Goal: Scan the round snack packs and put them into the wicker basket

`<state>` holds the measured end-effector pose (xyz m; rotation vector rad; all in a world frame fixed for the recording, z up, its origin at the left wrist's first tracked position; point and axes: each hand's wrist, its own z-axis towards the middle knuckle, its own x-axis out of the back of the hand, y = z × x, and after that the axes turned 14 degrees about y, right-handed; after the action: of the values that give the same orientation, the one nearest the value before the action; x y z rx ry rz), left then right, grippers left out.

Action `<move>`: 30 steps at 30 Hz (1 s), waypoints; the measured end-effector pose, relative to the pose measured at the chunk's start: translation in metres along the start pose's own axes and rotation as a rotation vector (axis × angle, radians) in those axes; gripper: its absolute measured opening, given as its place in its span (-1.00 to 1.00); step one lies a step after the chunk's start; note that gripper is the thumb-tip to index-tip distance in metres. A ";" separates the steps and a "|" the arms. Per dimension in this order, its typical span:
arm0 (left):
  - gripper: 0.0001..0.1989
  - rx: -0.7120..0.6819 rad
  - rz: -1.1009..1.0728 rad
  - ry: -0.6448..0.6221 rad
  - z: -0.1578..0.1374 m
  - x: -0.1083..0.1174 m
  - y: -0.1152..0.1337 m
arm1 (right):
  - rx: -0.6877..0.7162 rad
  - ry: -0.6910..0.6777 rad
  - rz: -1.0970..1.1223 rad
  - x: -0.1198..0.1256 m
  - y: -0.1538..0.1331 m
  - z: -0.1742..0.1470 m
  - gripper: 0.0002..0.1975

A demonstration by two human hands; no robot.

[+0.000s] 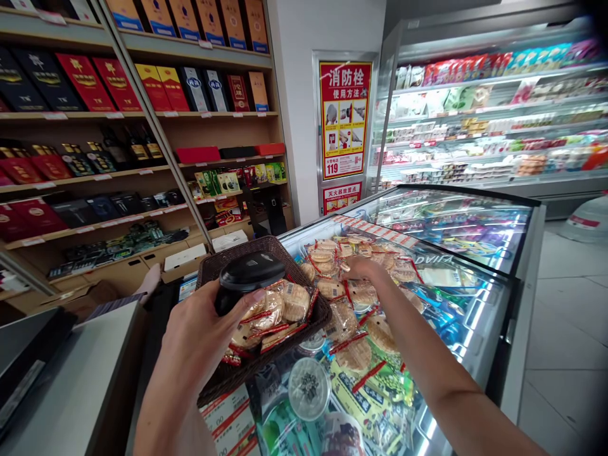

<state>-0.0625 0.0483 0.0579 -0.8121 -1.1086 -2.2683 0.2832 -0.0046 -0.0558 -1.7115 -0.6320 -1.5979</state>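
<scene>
My left hand (199,326) is closed around a black barcode scanner (249,272) and stands above a brown woven basket (266,360). Clear packets of round biscuits (270,313) with red-edged wrapping lie in the basket under the scanner. My right hand (360,266) reaches forward to loose biscuit packets (342,321) spread over the glass freezer lid. Its fingertips are pressed together at a packet (327,265) and partly hidden among the wrapping.
Ice creams and a round lidded tub (308,387) show through the glass of the chest freezer (515,329). A grey-white counter (104,380) is at the left. Shelves of boxed bottles (71,76) rise behind, and an open refrigerated display (475,126) stands at the back right.
</scene>
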 end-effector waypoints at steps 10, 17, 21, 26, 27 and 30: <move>-0.56 0.002 0.225 -0.056 0.000 -0.002 0.001 | 0.292 0.578 0.373 0.030 -0.013 -0.022 -0.55; -0.58 0.003 0.176 -0.079 -0.001 0.000 0.003 | 0.556 0.347 1.001 0.049 -0.041 -0.050 -0.60; -0.60 -0.002 0.186 -0.085 -0.001 0.001 0.005 | 0.560 0.190 1.165 0.051 -0.048 -0.059 -0.70; -0.57 -0.028 0.203 -0.084 -0.001 0.000 0.004 | 0.538 0.034 1.222 0.049 -0.054 -0.061 -0.50; -0.57 -0.028 0.210 -0.082 -0.001 0.000 0.004 | 0.531 0.008 1.239 0.049 -0.054 -0.062 -0.48; -0.58 -0.019 0.220 -0.081 -0.001 0.000 0.004 | 0.531 -0.035 1.268 0.050 -0.055 -0.063 -0.47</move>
<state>-0.0601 0.0451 0.0601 -0.9900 -0.9820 -2.0825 0.2067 -0.0229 0.0017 -1.2433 0.0888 -0.4336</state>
